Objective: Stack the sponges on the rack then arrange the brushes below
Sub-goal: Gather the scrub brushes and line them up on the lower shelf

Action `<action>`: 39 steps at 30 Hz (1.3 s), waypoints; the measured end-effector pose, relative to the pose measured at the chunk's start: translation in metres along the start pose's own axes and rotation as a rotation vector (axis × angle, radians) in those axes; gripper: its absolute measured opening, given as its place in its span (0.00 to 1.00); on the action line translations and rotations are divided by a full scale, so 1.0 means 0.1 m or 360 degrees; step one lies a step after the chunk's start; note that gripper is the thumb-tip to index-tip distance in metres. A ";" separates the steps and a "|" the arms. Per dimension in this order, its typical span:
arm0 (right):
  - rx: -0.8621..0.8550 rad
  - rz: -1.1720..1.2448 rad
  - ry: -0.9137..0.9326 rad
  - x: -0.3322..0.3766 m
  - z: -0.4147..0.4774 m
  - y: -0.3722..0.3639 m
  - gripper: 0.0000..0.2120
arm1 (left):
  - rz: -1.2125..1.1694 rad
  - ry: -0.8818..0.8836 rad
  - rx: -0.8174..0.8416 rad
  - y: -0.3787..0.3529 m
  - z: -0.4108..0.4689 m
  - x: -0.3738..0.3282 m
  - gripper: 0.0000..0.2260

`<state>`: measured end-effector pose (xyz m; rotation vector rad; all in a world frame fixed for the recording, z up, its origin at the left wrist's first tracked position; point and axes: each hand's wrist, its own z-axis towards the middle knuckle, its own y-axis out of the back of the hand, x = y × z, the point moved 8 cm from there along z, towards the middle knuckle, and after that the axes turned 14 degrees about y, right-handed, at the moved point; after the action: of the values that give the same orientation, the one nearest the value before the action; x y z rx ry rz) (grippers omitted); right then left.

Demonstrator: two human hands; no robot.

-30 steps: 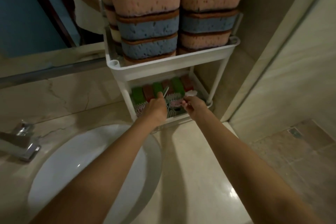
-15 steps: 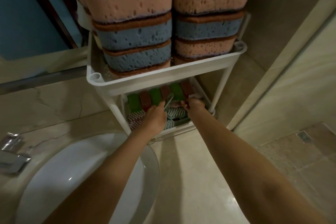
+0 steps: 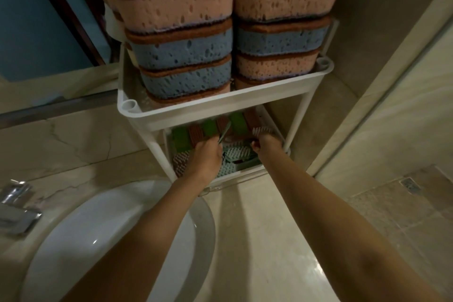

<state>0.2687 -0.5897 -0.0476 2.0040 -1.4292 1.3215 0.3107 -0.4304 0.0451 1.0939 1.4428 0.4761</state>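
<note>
- White two-tier rack at 12 o'clock, standing on the counter in the corner of the walls.
- On the top tier, sponges in stacks side by side: pink and blue, each with a brown scouring layer, piled well above the rim.
- On the lower tier, brushes: green and red-brown ones in a row at the back, others lying bristles-up in front.
- Left hand inside the lower tier, clenched round a thin green handle that sticks out of the fist toward 1 o'clock.
- Right hand at 3 o'clock of the left one, near it but apart, fingers curled and grasping a pale-bristled brush that shows at the hand's 12 o'clock side.
- White sink basin at 7 o'clock, set into the counter.
- Chrome faucet at 9 o'clock, beside the basin.
- Tiled floor at 4 o'clock, with a floor drain.
</note>
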 end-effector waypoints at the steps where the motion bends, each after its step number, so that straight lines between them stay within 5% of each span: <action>1: 0.0032 -0.0092 0.0085 0.03 -0.01 0.01 0.08 | -0.0007 -0.0023 -0.0046 0.03 -0.03 -0.03 0.11; 5: 0.0191 -0.1082 0.0789 0.31 -0.26 -0.04 0.12 | -0.0372 -0.0119 -0.0090 0.16 -0.16 -0.16 0.10; 8: 0.0693 -0.1428 0.1245 0.43 -0.61 -0.26 0.09 | -0.0694 -0.0123 -0.0076 0.26 -0.23 -0.18 0.05; 12: 0.1312 -0.1502 0.1174 0.33 -0.91 -0.38 0.18 | -0.1132 0.0109 -0.0040 0.31 -0.23 -0.01 0.10; 16: 0.1622 -0.1869 0.1247 0.20 -1.11 -0.46 0.20 | -0.1484 0.0459 0.0022 0.25 -0.20 0.08 0.18; 21: 0.1392 -0.2088 0.1645 0.35 -1.18 -0.46 0.13 | -0.2089 0.0694 0.0185 0.19 -0.14 0.16 0.13; 27: 0.1064 -0.2660 0.1695 0.50 -0.98 -0.23 0.17 | -0.1298 0.0741 0.0154 0.17 -0.18 0.46 0.07; 32: 0.0983 -0.2804 0.1729 0.51 -0.84 -0.17 0.18 | -0.1344 0.0610 0.0489 0.03 -0.24 0.31 0.05; 39: 0.1156 -0.2750 0.1658 0.48 -0.69 -0.18 0.20 | -0.1286 0.0626 0.0213 -0.06 0.00 0.23 0.07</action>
<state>0.2541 -0.5588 0.0311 1.3732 1.1831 1.3844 0.3118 -0.4144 0.0278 0.4419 2.1302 0.0044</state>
